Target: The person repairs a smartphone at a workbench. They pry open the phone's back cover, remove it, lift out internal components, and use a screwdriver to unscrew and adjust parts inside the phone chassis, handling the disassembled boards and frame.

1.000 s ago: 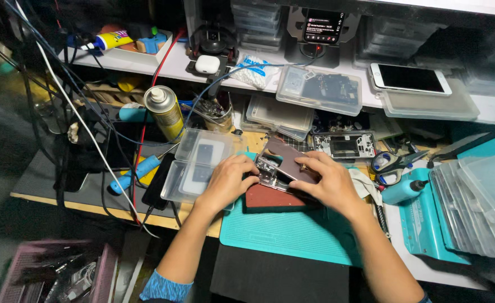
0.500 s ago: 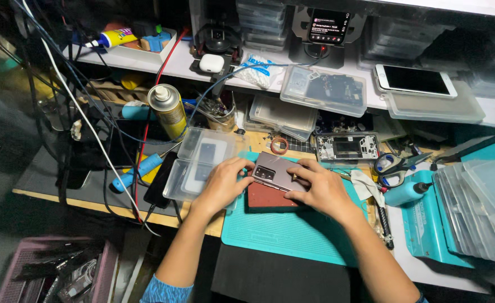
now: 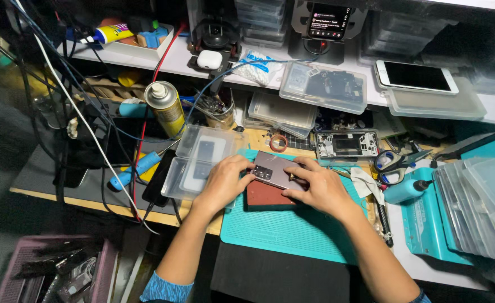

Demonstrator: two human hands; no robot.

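Fingers of both hands grasp a grey phone [image 3: 274,170] camera-side up: left hand [image 3: 224,182] at its 9 o'clock edge, right hand [image 3: 316,188] at its 4 o'clock. It rests on a red-brown pad [image 3: 263,196] atop a teal mat [image 3: 292,230]. At 12 o'clock, farther back, lies an opened phone frame [image 3: 347,145].

The left hand [image 3: 223,182] and right hand [image 3: 319,188] cover both ends of the phone [image 3: 275,170], and the phone hides much of the red-brown pad [image 3: 264,197] beneath. Both arms run off the bottom edge — so does the pink basket [image 3: 104,269], its contents too dark to make out.
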